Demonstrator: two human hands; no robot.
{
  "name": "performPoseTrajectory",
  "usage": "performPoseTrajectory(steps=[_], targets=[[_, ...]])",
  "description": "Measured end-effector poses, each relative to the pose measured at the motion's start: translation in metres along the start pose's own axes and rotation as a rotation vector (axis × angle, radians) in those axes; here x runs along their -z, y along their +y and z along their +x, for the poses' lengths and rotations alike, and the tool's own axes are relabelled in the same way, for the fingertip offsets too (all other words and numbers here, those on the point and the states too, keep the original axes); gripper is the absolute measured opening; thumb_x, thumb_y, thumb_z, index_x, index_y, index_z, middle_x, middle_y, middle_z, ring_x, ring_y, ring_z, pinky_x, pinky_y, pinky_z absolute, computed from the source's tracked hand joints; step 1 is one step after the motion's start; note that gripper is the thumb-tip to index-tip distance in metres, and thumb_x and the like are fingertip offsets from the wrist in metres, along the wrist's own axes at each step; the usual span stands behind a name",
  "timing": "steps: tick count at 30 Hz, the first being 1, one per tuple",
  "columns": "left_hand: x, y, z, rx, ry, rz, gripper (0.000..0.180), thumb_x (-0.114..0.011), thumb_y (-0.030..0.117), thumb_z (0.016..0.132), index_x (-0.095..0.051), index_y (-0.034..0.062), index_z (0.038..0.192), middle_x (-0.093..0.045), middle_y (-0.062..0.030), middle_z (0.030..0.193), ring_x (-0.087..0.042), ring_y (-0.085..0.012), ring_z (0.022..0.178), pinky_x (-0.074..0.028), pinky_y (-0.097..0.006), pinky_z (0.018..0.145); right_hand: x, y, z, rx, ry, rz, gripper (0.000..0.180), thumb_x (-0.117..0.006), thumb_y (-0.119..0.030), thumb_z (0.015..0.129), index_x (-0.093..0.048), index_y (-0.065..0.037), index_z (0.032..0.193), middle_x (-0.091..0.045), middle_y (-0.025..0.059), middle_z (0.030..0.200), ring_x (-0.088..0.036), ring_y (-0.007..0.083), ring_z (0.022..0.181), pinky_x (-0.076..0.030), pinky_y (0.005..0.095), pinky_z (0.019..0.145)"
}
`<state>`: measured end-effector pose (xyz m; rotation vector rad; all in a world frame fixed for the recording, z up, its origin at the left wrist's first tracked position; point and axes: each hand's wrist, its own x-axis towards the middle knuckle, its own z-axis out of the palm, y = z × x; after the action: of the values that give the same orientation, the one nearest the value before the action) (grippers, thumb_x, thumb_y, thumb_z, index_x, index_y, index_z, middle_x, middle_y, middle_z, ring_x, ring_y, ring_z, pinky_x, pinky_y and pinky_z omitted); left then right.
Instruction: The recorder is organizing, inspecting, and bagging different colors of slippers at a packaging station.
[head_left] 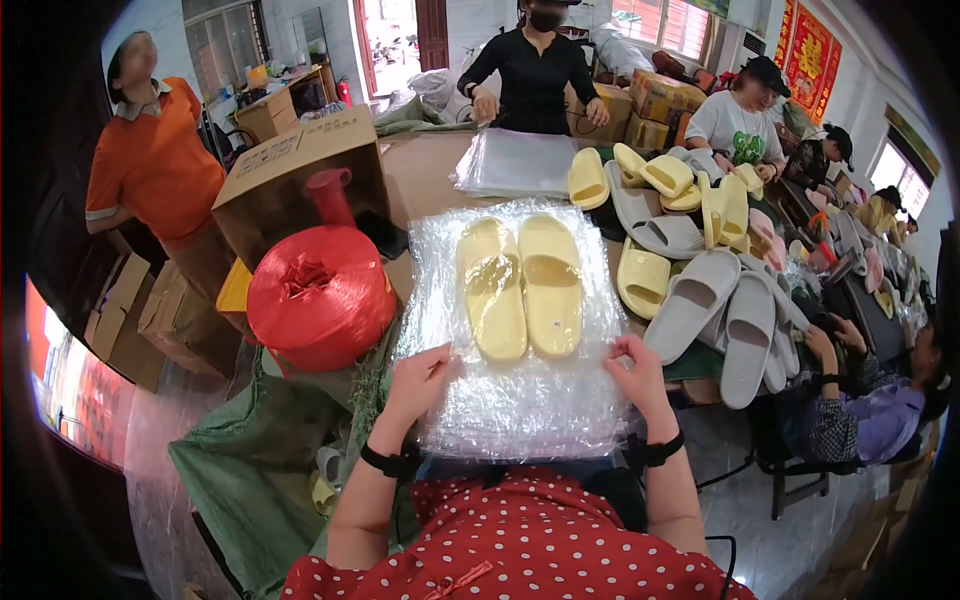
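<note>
A pair of yellow slide slippers [553, 290] lies side by side, toes toward me, on a stack of clear plastic bags [520, 410]. Glare across the left slipper suggests clear film over the pair. At the left edge of the plastic, my left hand [420, 382] is closed in a pinch on a bag. My right hand [637, 374] pinches the plastic at the opposite edge, level with the slippers' toe ends. Which layer of film each hand grips is hard to make out.
A roll of red plastic twine [322, 297] and a cardboard box [300, 165] stand at left. Grey slippers [692, 305] and yellow ones pile up at right. More clear bags [515, 162] lie ahead, before a person in black. Other people surround the table; green sacking [245, 480] hangs lower left.
</note>
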<state>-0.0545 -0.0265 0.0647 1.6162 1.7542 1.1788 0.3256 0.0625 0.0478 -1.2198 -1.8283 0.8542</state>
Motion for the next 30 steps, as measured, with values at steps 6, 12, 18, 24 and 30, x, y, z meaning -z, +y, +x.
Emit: performPoseTrajectory(steps=[6, 12, 18, 24, 30], targets=[[0.025, 0.054, -0.019, -0.279, 0.073, 0.349, 0.047, -0.063, 0.014, 0.090, -0.055, 0.0025, 0.135, -0.048, -0.0218, 0.145, -0.040, -0.0405, 0.138, -0.034, -0.046, 0.113, 0.009, -0.083, -0.007, 0.305, 0.201, -0.365, 0.051, -0.068, -0.006, 0.083, -0.052, -0.003, 0.132, -0.052, 0.0203, 0.138, -0.045, 0.0398, 0.133, -0.035, 0.0474, 0.111], [-0.027, 0.064, 0.001, -0.539, 0.018, 0.497, 0.060, -0.062, 0.022, 0.092, -0.044, 0.0118, 0.148, -0.026, -0.0177, 0.161, -0.019, -0.0403, 0.150, -0.021, -0.054, 0.120, -0.058, -0.116, 0.004, 0.477, 0.031, -0.509, 0.059, -0.064, -0.024, 0.093, -0.044, -0.006, 0.145, -0.037, 0.0175, 0.155, -0.028, 0.0402, 0.146, -0.023, 0.0521, 0.119], [-0.067, 0.006, 0.001, -0.438, -0.042, 0.586, 0.064, -0.059, 0.032, 0.093, -0.040, 0.0124, 0.150, -0.025, -0.0165, 0.162, -0.021, -0.0381, 0.150, -0.019, -0.055, 0.120, -0.089, -0.039, 0.004, 0.305, 0.018, -0.585, 0.071, -0.058, -0.039, 0.096, -0.033, -0.004, 0.153, -0.023, 0.0190, 0.162, -0.020, 0.0409, 0.149, -0.021, 0.0510, 0.120], [-0.064, -0.009, 0.010, -0.350, -0.083, 0.346, 0.066, -0.060, 0.027, 0.093, -0.036, 0.0077, 0.151, -0.024, -0.0226, 0.160, -0.024, -0.0388, 0.148, -0.020, -0.053, 0.120, -0.093, -0.024, 0.012, 0.257, 0.073, -0.471, 0.074, -0.059, -0.039, 0.097, -0.030, 0.001, 0.153, -0.017, 0.0236, 0.163, -0.019, 0.0434, 0.149, -0.023, 0.0506, 0.119], [-0.042, 0.024, 0.007, -0.537, 0.016, 0.614, 0.075, -0.070, 0.023, 0.087, -0.035, -0.0016, 0.148, -0.031, -0.0265, 0.152, -0.035, -0.0409, 0.138, -0.031, -0.047, 0.114, -0.091, -0.016, 0.010, 0.224, 0.072, -0.504, 0.073, -0.059, -0.037, 0.097, -0.032, 0.002, 0.151, -0.017, 0.0268, 0.161, -0.021, 0.0442, 0.148, -0.026, 0.0501, 0.118]])
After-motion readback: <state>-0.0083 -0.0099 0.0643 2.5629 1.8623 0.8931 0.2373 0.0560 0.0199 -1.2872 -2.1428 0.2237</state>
